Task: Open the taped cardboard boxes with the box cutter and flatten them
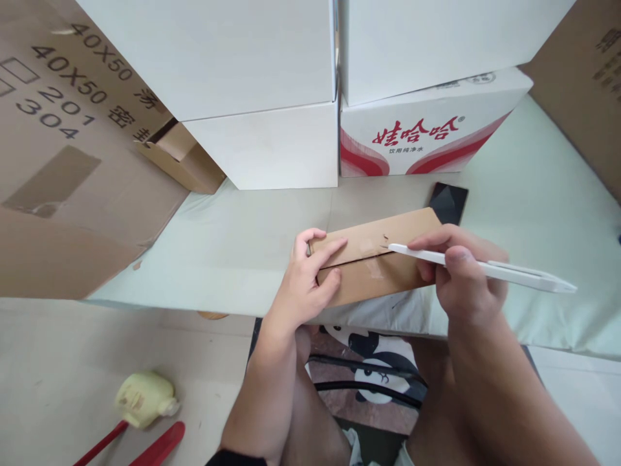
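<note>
A small brown cardboard box [359, 281] is tilted near the front edge of the table. A dark seam runs along its upper side, with a strip of clear tape and a small torn mark across it. My left hand [310, 275] grips the box's left end, fingers and thumb on either side of the seam. In my right hand [468, 272] is a slim white pen-shaped tool [514, 273], its thin pointed tip at the seam near the mark. Whether that tip is a blade, I cannot tell. Some right-hand fingers reach the box's right end.
Behind the box stand white cartons [286, 149] and a red-and-white water carton [417, 139]. A dark phone [449, 202] lies beyond its right end. Large brown cartons [63, 175] flank the cloth-covered table [233, 259]. A yellowish bottle [145, 398] is on the floor at left.
</note>
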{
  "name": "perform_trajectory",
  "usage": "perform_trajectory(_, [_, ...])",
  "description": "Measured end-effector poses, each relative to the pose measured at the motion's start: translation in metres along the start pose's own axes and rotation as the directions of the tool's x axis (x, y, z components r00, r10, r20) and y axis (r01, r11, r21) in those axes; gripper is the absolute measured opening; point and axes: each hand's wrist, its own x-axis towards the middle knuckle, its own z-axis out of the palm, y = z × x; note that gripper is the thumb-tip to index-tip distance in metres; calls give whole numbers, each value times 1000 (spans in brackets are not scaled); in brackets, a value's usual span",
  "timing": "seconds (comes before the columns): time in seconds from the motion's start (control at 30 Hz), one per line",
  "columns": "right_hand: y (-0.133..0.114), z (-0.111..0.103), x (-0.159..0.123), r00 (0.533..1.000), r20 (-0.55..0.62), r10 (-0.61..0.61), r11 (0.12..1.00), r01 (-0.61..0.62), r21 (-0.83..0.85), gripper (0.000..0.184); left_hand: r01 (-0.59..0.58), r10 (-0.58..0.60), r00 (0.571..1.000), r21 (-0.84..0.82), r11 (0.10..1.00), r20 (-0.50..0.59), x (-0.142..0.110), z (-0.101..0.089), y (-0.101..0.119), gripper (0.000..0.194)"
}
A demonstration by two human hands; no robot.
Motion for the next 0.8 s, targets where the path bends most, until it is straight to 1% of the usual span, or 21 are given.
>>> perform_trajectory(0.13, [-4,3,-1,994,-90,-61,998,60,-11,42,1,-1,1000,0,1000,-1,-1,-1,3,48])
perform_trajectory(0.27, [-6,6,0,990,-118,-78,997,76,-21,40,-3,3,1000,8,1000,-9,-1,-1,4,48])
perform_trajectory(0.43, [-2,4,0,994,-76,-84,996,82,-29,38,4,-4,1000,10,1000,-14,-1,0,3,48])
perform_trajectory(0.63, [-6,3,1,996,-51,-79,983,69,-169,29,-10,10,1000,4,1000,-23,0,1,1,48])
perform_trajectory(0.8, [-10,5,2,995,-35,-93,975,84,-207,27,7,-7,1000,8,1000,-16,0,2,2,47])
